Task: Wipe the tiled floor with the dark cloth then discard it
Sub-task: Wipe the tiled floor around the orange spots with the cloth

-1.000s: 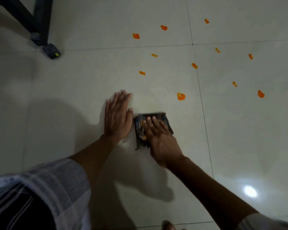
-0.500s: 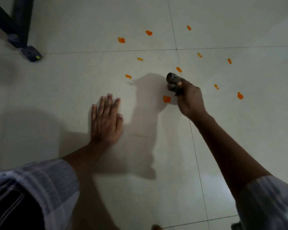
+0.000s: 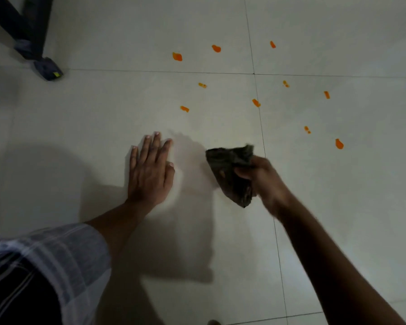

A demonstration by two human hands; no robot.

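The right hand point(image 3: 261, 178) grips the dark cloth point(image 3: 232, 173), fingers curled round its bunched right edge, a little right of the middle of the frame. Most of the cloth sticks out to the left of that hand, crumpled into a rough wedge whose point hangs toward the lower part of the frame. Whether the cloth touches the tiled floor point(image 3: 103, 113) or hangs just above it cannot be told; it throws a soft shadow to the left. The hand itself is somewhat blurred.

The left hand point(image 3: 150, 168) lies flat on the floor left of the cloth, fingers straight and slightly spread, palm down, well apart from the cloth with bare tile between them. A checked sleeve point(image 3: 63, 252) covers the arm at the lower left.

Orange spots point(image 3: 256, 102) are scattered over the tiles in the upper middle and upper right, all beyond the cloth; the nearest ones sit above and to the right of the right hand. A dark furniture leg point(image 3: 35, 38) stands in the upper left corner, with a small dark foot at its base.
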